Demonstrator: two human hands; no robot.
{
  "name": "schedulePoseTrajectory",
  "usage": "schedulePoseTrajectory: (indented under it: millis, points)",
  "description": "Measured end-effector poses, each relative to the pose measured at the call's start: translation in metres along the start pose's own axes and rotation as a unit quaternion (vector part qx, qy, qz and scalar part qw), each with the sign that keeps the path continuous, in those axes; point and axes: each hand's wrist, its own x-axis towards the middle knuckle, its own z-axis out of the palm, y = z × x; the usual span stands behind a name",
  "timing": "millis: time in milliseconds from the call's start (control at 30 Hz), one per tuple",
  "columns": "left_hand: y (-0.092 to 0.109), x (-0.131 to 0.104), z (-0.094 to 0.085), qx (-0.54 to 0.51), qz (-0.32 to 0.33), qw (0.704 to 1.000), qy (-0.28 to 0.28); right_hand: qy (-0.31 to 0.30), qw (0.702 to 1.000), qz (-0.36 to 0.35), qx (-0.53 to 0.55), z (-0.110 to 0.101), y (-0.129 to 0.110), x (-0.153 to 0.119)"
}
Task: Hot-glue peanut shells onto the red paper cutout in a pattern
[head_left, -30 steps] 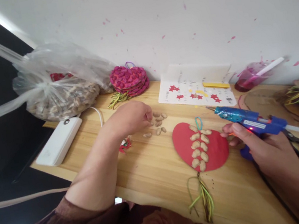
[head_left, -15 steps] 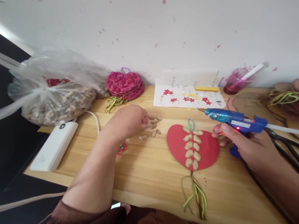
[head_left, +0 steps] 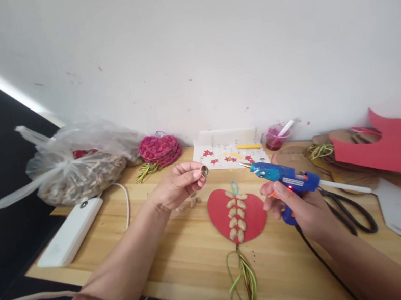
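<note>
Between the thumb and fingertips of my left hand [head_left: 181, 184] is a small pistachio-like shell [head_left: 205, 171], raised above the table. My right hand [head_left: 301, 204] is wrapped round a blue glue gun [head_left: 274, 172], whose metal nozzle points left and whose red light glows. A red heart-shaped piece [head_left: 254, 218] lies below and between my hands. Two rows of peanuts [head_left: 240, 214] run down its middle, with a blue loop [head_left: 234, 188] at the top and a green and brown tassel [head_left: 248, 278] at the bottom. Loose peanuts [head_left: 193, 201] lie partly hidden behind my left hand.
Plastic bags of nuts [head_left: 81, 178], a white power bank [head_left: 71, 234] and pink heart pieces [head_left: 159, 149] stand left. Behind are a paper sheet [head_left: 218, 139] and a cup [head_left: 273, 139]. Black scissors [head_left: 368, 218] and red sheets [head_left: 391, 152] lie right.
My left hand has lifted from the loose peanuts and turned, with the small shell now showing in its fingertips. The view has shifted upward and to the right. My right hand still holds the glue gun.
</note>
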Motion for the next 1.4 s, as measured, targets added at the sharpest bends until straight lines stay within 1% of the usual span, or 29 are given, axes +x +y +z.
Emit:
schedulePoseTrajectory:
  millis: [67, 133, 200, 267, 433, 567, 767, 900, 1000, 1167, 1400]
  points:
    - [-0.002, 0.003, 0.014, -0.036, -0.019, 0.999, -0.019, -0.011, 1.000, 0.000, 0.004, 0.000, -0.004, -0.002]
    - [-0.003, 0.006, 0.024, -0.046, -0.038, 0.998, -0.038, -0.016, 1.000, -0.002, 0.010, 0.001, -0.010, -0.005]
    - [-0.006, 0.010, 0.031, -0.042, -0.050, 0.997, -0.045, -0.018, 1.000, -0.002, 0.018, 0.003, -0.015, -0.009]
    - [-0.010, 0.012, 0.034, -0.042, -0.056, 0.997, -0.041, -0.021, 1.000, 0.001, 0.019, 0.006, -0.019, -0.013]
    - [-0.023, 0.010, 0.031, -0.046, -0.073, 0.996, -0.011, -0.052, 0.998, 0.000, -0.019, 0.007, -0.018, -0.020]
    - [-0.024, 0.009, 0.025, -0.039, -0.077, 0.996, 0.000, -0.085, 0.995, -0.015, -0.057, 0.005, -0.011, -0.023]
    - [-0.023, 0.009, 0.023, -0.003, -0.087, 0.996, 0.002, -0.066, 0.995, -0.022, -0.078, 0.005, -0.006, -0.026]
    - [-0.024, 0.009, 0.025, 0.006, -0.082, 0.996, -0.017, -0.074, 0.992, -0.006, -0.098, 0.006, -0.008, -0.027]
    - [-0.024, 0.009, 0.026, 0.008, -0.083, 0.996, -0.019, -0.070, 0.992, -0.001, -0.107, 0.007, -0.007, -0.028]
    - [-0.023, 0.009, 0.025, 0.018, -0.083, 0.996, -0.024, -0.068, 0.992, -0.010, -0.107, 0.005, -0.004, -0.029]
    - [-0.025, 0.008, 0.023, 0.037, -0.083, 0.995, -0.036, -0.075, 0.987, -0.021, -0.141, 0.003, -0.006, -0.028]
